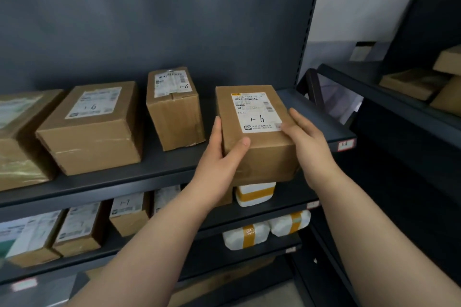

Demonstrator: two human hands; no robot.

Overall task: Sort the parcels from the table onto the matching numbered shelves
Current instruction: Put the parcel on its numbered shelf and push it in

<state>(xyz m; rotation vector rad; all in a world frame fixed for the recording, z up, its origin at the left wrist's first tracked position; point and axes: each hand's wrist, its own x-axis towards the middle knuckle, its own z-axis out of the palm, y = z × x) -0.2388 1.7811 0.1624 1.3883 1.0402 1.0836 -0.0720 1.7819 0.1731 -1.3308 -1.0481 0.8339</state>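
**A:** Where was the parcel?

**B:** The parcel, a brown carton with a white label hand-marked "1-6", was at the right end of the upper shelf. Its near end stuck out past the shelf's front lip. I couldn't tell whether it sat on the shelf or hung just above it.

**A:** And the grips?

**B:** Both clasped it. The left grip had its fingers along the parcel's left side and its thumb curled over the near top edge. The right grip held the parcel's right side, with its thumb on the label's corner.

**A:** What else did that shelf hold?

**B:** Three more cartons, all left of the parcel. Nearest but apart from it stood a tall carton marked "1-6". Further left was a wide carton with the same mark. Furthest left was a taped carton, cut off by the picture's edge, and I couldn't read its mark. Right of the parcel, a small tag on the lip seemed to read "1-6".

**A:** And underneath?

**B:** Straight below the parcel, on the next shelf, lay a white packet banded with yellow tape. Down and to the left was a row of cartons, including a small carton marked "1-7". One shelf lower, two more white banded packets lay side by side.

**A:** Anything to the right?

**B:** Well right of the parcel, a neighbouring rack held a few brown cartons, all blurred.
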